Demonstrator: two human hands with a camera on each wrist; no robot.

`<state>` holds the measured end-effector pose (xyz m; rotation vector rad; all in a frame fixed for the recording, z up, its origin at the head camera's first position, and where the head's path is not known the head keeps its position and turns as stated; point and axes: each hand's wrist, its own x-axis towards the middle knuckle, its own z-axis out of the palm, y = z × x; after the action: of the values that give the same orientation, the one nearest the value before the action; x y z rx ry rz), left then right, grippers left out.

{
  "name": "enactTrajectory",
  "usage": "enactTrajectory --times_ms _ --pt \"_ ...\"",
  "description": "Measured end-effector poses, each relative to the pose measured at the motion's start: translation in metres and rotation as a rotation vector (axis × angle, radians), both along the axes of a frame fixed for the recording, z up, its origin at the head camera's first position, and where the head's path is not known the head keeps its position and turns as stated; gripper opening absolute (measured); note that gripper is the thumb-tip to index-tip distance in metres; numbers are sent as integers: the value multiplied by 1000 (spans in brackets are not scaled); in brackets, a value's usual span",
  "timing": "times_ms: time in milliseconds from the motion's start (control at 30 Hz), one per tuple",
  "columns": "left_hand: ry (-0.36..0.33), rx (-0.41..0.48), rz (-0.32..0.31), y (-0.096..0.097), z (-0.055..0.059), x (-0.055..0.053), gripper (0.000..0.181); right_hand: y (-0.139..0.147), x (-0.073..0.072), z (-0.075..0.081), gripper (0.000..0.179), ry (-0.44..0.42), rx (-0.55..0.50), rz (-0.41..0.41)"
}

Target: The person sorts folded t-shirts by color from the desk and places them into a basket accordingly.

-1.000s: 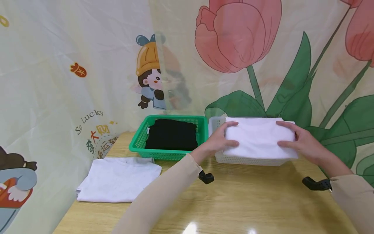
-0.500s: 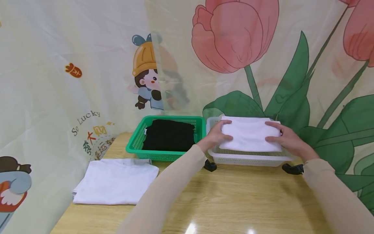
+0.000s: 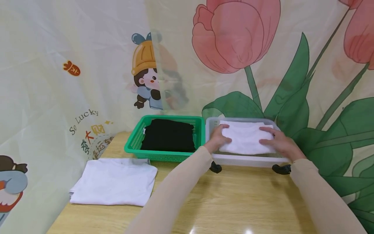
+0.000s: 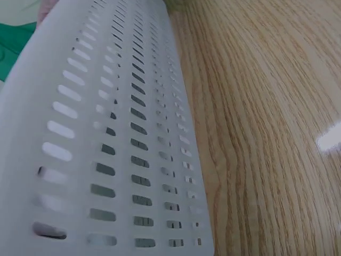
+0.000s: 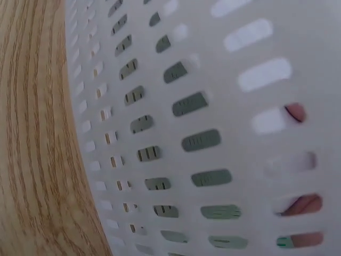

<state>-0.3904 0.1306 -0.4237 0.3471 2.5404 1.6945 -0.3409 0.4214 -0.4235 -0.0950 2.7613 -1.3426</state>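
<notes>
- Wood table [image 3: 233, 201].
- Left hand [image 3: 217, 138] and right hand [image 3: 281, 143] pinch white cloth [image 3: 243, 138] in white basket [image 3: 248, 160] — likely putting it down.
- Underneath is hidden — next needs gentle letting go.

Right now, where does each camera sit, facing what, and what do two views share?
Head: on the head, facing forward and down at white cloth, white basket; left hand, right hand, sleeves show.
Left wrist: on that wrist, facing the basket's slotted wall; hand sliver shows.
Right wrist: on that wrist, facing the basket; skin shows through.
Wrist views share basket and table.
</notes>
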Motion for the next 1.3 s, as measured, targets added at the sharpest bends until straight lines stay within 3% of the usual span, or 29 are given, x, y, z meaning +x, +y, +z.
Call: enactTrajectory --times_ms 367,567,867,1167,1300 --pt "-55 -3 45 5 -12 -14 70 -5 -11 -7 79 -3 0 -23" --pt "-62 -9 72 3 -13 -13 71 -10 -16 -7 78 3 -18 -8" --pt "-96 -29 63 6 -14 -20 75 -11 -20 -14 81 5 -54 -6" --pt "-122 -96 75 8 -14 -14 76 -13 -19 -14 81 -35 -18 -25" --pt "-111 -119 77 5 -10 -5 75 -13 -20 -16 81 -47 -2 -30"
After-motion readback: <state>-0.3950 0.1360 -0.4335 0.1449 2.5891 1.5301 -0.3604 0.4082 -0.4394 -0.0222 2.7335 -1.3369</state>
